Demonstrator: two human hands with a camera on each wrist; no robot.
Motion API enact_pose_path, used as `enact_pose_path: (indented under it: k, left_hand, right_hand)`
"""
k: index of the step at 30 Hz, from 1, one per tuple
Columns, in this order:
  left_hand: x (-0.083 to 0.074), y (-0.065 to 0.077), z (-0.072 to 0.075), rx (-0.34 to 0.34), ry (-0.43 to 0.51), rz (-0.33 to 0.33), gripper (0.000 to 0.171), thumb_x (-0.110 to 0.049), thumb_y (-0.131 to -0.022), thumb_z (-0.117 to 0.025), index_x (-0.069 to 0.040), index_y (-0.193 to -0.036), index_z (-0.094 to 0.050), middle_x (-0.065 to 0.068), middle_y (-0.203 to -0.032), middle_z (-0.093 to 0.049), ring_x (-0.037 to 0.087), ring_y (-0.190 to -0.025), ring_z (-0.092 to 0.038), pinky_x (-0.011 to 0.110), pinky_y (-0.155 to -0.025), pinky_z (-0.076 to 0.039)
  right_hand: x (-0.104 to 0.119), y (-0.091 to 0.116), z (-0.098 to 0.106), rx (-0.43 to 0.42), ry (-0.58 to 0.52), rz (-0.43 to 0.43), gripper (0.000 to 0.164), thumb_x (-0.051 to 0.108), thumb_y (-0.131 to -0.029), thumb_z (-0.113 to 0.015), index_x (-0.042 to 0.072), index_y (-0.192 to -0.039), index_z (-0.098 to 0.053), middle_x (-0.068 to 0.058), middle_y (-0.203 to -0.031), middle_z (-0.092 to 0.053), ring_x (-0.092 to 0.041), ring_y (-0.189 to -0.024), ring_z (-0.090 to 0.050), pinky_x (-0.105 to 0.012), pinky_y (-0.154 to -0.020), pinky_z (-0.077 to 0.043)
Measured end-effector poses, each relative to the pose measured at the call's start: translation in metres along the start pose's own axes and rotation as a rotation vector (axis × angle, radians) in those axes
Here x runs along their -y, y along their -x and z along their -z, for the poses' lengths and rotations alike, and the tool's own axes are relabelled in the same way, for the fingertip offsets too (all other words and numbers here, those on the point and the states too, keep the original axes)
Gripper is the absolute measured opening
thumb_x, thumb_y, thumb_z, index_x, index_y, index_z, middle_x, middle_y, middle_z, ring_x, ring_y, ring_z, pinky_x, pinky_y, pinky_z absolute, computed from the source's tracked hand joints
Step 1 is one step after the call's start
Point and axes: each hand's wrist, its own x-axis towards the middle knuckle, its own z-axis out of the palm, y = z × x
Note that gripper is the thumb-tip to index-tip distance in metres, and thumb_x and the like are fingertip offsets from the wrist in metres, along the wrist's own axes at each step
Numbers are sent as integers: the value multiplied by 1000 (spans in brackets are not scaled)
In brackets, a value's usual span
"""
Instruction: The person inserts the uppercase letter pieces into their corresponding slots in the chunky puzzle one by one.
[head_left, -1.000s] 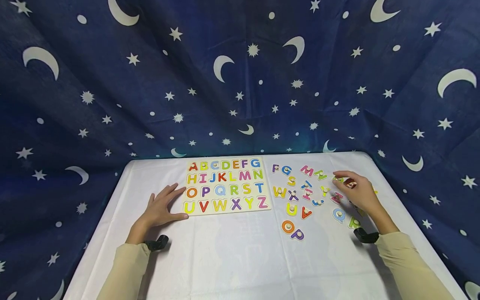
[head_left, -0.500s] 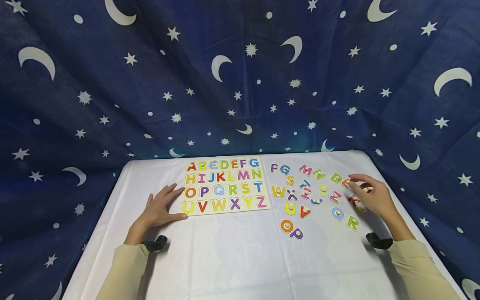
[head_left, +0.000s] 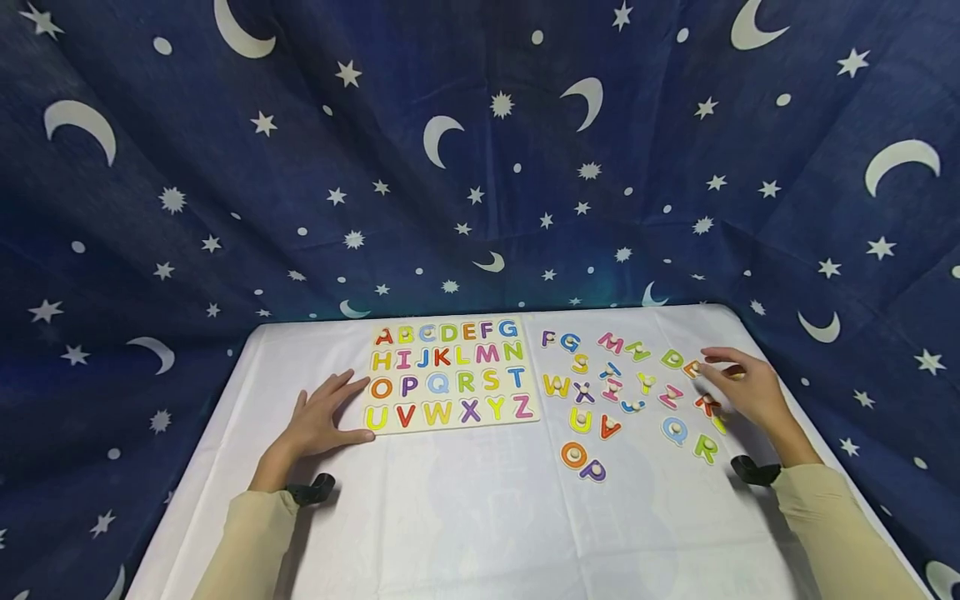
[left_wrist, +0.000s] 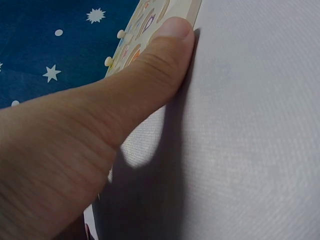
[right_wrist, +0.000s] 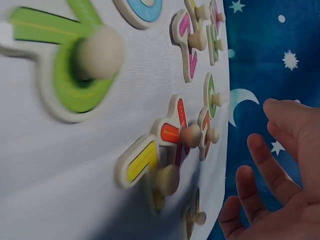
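Observation:
A wooden alphabet puzzle board [head_left: 455, 423] lies at the back of the white table, with knobbed A [head_left: 384, 336], B [head_left: 406, 334] and C [head_left: 427, 332] pieces in its top row. My left hand [head_left: 318, 421], fingers spread, rests at the board's left edge; the thumb [left_wrist: 172, 37] presses its near corner in the left wrist view. Over on the right, my right hand [head_left: 746, 392] holds nothing, its fingertips close to the orange E piece [head_left: 692, 368]. The right wrist view shows those fingers loosely bent, apart from the E piece [right_wrist: 204, 131] and red K piece [right_wrist: 170, 132].
Several knobbed letter pieces lie scattered right of the board, among them a green D [head_left: 672, 358], blue Q [head_left: 674, 429], green R [head_left: 706, 448], orange O [head_left: 573, 454] and purple P [head_left: 593, 471]. A dark blue star-and-moon cloth [head_left: 480, 167] hangs behind the table.
My right hand has moved right, from over the green D piece to beside the orange E, uncovering the D and red K pieces. My left hand has stayed at the board.

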Motion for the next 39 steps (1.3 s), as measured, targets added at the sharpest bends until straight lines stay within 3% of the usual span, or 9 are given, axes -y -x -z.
enact_pose_path:
  k: [5, 11, 14, 18, 20, 25, 29, 36, 39]
  left_hand:
    - [-1, 0, -2, 5, -1, 3, 105, -60, -69, -89, -19, -155, -47, 21, -164, -31, 48, -152, -19, 79, -115, -1]
    - [-3, 0, -5, 5, 6, 1, 104, -59, -68, -89, -19, -155, -47, 21, -164, -31, 48, -152, -19, 79, -115, -1]
    - [-4, 0, -6, 6, 5, -2, 104, -59, -69, -89, -19, -155, -47, 20, -165, -31, 48, -152, -18, 78, -116, -1]
    - [-4, 0, -6, 2, 6, -9, 104, -60, -69, -89, -19, -155, -47, 20, -164, -31, 48, -152, -19, 78, -116, -1]
    - [-4, -1, -6, -3, 9, -14, 104, -60, -68, -89, -19, -154, -47, 21, -164, -31, 48, -152, -19, 79, -115, -1]
    - [-4, -1, -4, -12, 7, -20, 104, -60, -68, -89, -18, -154, -48, 20, -164, -32, 48, -152, -19, 79, -115, -1]
    - [-3, -1, -4, -12, 1, -10, 104, -60, -69, -89, -20, -155, -47, 20, -165, -31, 48, -152, -19, 79, -115, -1]
    - [-1, -1, -3, -16, 4, -10, 104, -60, -69, -89, -19, -155, -47, 20, -164, -32, 48, -152, -19, 79, -115, -1]
    - [0, 0, -3, -17, 2, -6, 104, -59, -69, -89, -19, -155, -47, 21, -164, -32, 48, -152, -19, 79, -115, -1]
  right_hand:
    - [1, -19, -6, 99, 27, -55, 49, 36, -100, -67, 3, -136, -62, -26, -130, -63, -41, -108, -56, -36, -75, -48]
    - [-1, -35, -12, 183, 62, -78, 45, 35, -97, -72, 3, -128, -67, -27, -127, -62, -34, -96, -56, -31, -65, -48]
    - [-1, -37, -14, 208, 83, -87, 44, 36, -95, -74, 2, -122, -70, -28, -121, -64, -36, -96, -57, -35, -66, -49]
    - [-1, -38, -15, 207, 111, -90, 42, 34, -94, -74, 0, -119, -71, -31, -118, -65, -44, -102, -58, -53, -78, -48]
    - [-1, -38, -16, 197, 117, -101, 42, 33, -94, -74, -1, -119, -71, -31, -118, -65, -44, -103, -58, -55, -80, -47]
    - [-1, -39, -18, 176, 79, -162, 42, 32, -94, -74, -1, -119, -70, -27, -114, -66, -36, -95, -56, -34, -66, -48]
    - [-1, -39, -21, 139, 61, -147, 38, 30, -94, -74, -2, -115, -71, -25, -105, -69, -33, -89, -56, -30, -58, -47]
    - [7, -43, -27, 90, 92, -126, 36, 29, -95, -72, 0, -115, -71, -29, -111, -66, -40, -93, -55, -43, -65, -44]
    - [18, -47, -30, 62, 76, -93, 34, 27, -96, -70, 0, -117, -70, -31, -120, -62, -44, -102, -54, -54, -76, -46]
